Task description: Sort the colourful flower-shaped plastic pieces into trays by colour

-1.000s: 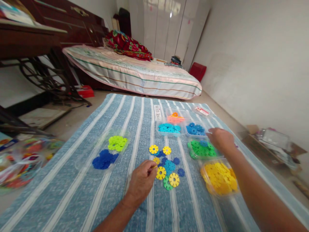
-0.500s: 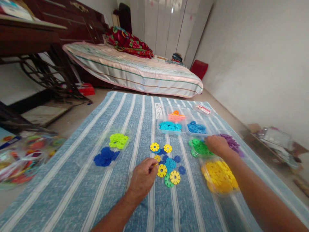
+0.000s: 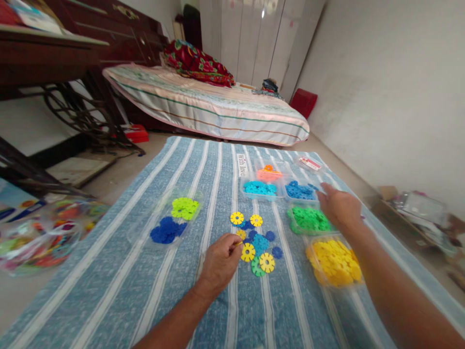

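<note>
My left hand (image 3: 220, 264) rests on the striped blue cloth (image 3: 203, 300) with its fingers pinched on a yellow snowflake disc at the edge of a small loose pile of yellow, blue and green discs (image 3: 257, 242). My right hand (image 3: 339, 206) reaches over the clear tray of green discs (image 3: 308, 220), fingertips near the tray of blue discs (image 3: 300, 190); its fingers are curled, and I cannot see whether they hold anything. A tray of yellow discs (image 3: 334, 261) lies under my right forearm's near side.
More clear trays hold cyan discs (image 3: 259, 188), orange discs (image 3: 268, 173), and lime and dark blue discs (image 3: 174, 220). A bag of mixed discs (image 3: 39, 237) lies at the left. A bed (image 3: 207, 109) and sewing-table frame (image 3: 72, 111) stand beyond the cloth; a cardboard box (image 3: 417, 213) at right.
My right hand dipped to the green tray and has moved back up toward the blue tray. My left hand stays pinched at the loose pile.
</note>
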`<control>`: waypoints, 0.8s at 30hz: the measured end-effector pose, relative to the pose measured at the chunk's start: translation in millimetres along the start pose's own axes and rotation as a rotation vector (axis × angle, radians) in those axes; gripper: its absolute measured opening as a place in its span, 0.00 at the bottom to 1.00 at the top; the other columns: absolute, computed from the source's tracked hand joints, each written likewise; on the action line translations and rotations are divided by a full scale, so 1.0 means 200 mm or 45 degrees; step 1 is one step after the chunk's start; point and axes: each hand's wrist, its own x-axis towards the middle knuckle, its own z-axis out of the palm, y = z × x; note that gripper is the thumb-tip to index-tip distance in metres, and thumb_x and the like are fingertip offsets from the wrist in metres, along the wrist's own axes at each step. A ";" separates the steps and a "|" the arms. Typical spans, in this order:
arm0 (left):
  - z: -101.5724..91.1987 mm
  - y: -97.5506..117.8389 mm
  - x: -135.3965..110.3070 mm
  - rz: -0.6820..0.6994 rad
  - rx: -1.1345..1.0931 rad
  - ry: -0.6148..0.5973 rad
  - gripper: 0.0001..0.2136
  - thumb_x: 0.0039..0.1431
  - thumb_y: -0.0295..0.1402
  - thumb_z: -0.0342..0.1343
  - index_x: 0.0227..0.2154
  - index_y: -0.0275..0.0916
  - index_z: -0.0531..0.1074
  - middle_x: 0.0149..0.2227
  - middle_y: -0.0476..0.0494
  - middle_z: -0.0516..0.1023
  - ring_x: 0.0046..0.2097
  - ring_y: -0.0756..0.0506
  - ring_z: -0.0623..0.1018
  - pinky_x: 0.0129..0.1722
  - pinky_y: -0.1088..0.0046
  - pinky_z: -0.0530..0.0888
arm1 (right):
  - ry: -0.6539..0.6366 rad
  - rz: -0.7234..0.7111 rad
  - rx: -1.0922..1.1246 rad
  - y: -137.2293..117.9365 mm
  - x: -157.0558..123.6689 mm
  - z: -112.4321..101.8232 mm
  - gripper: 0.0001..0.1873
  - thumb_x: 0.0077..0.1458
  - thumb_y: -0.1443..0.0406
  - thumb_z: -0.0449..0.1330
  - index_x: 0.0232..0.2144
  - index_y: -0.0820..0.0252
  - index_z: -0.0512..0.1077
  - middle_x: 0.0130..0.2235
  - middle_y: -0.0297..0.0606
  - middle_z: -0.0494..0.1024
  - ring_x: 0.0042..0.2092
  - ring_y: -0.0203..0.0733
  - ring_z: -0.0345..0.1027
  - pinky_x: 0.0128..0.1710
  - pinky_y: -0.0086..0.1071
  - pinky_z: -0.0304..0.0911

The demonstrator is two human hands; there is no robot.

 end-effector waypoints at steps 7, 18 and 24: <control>-0.01 0.02 0.00 -0.002 0.043 0.000 0.08 0.55 0.31 0.46 0.26 0.38 0.70 0.27 0.49 0.72 0.30 0.50 0.72 0.32 0.75 0.68 | -0.403 -0.741 0.235 -0.31 -0.34 -0.01 0.11 0.55 0.65 0.52 0.39 0.56 0.72 0.38 0.42 0.78 0.40 0.46 0.72 0.36 0.32 0.60; 0.06 -0.06 -0.02 0.431 0.284 0.131 0.10 0.55 0.28 0.47 0.39 0.37 0.70 0.42 0.41 0.75 0.45 0.44 0.72 0.46 0.64 0.70 | -0.420 -0.432 0.421 -0.43 -0.47 0.11 0.10 0.54 0.66 0.51 0.35 0.55 0.71 0.36 0.38 0.78 0.39 0.43 0.72 0.32 0.30 0.57; 0.04 0.01 -0.06 0.588 0.482 -0.077 0.09 0.58 0.28 0.47 0.37 0.39 0.71 0.39 0.43 0.76 0.42 0.44 0.72 0.44 0.63 0.69 | -0.366 -0.339 0.834 -0.44 -0.44 0.19 0.10 0.54 0.64 0.52 0.32 0.52 0.74 0.34 0.33 0.79 0.38 0.38 0.71 0.33 0.27 0.56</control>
